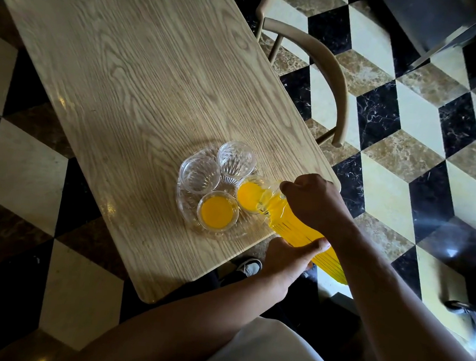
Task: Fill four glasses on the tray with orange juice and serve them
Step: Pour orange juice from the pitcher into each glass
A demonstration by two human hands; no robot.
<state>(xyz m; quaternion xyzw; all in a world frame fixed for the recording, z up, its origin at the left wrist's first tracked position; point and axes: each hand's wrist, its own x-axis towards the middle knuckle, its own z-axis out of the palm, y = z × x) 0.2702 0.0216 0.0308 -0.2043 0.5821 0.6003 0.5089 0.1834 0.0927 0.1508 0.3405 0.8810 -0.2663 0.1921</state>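
A long wooden table point(141, 87) ran from the far left toward the near right over a checkered marble floor point(404, 153), with a curved-back chair point(325, 73) pushed in at its right edge. At the near right end of the table sat a clear glass tray point(184, 210) carrying four glasses in a tight cluster. The pitcher of orange juice point(298, 228) was tilted steeply, its spout over the glass on the right point(248, 194), which was already well filled with juice. The near glass point(218, 211) was full; the left glass point(199, 174) and the far glass point(236, 159) were empty.

The right hand point(312, 203) was curled tight around the pitcher's upper part near the spout, and the left hand point(287, 258) cupped the lower body from beneath, thumb wrapped over the side, both gripping the pitcher.

By my judgement the pour was about halfway through the task. Doing this step well called for easing the pitcher back upright before the right glass brimmed, letting the left hand take the weight so the spout did not knock the rim. The glasses stood nearly touching, so the spout needed centring over each empty one before tipping, and the flow kept thin to spare the tray from drips.
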